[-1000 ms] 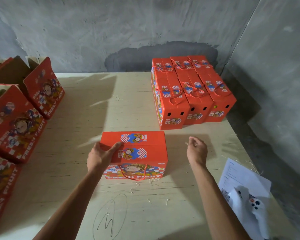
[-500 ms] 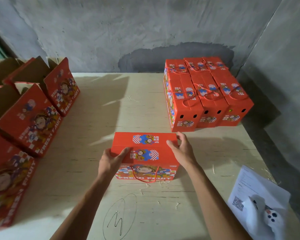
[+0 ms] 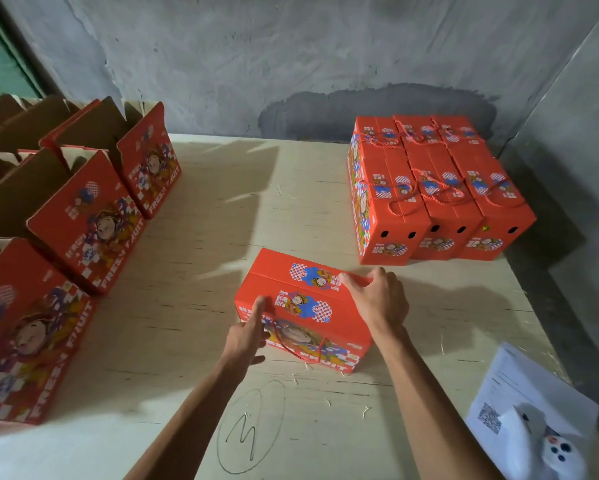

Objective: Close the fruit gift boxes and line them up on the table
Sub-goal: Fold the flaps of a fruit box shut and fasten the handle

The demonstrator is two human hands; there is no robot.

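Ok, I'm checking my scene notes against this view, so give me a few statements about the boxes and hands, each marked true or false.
1. Both hands are on the closed box at the middle of the table. True.
2. The finished boxes stand at the far right. True.
3. The open boxes are on the right. False: they line the left side.
4. The right hand holds the sheet of paper. False: it lies on the closed box's top.
5. The left hand lifts a rope handle. False: it presses the box's left end.
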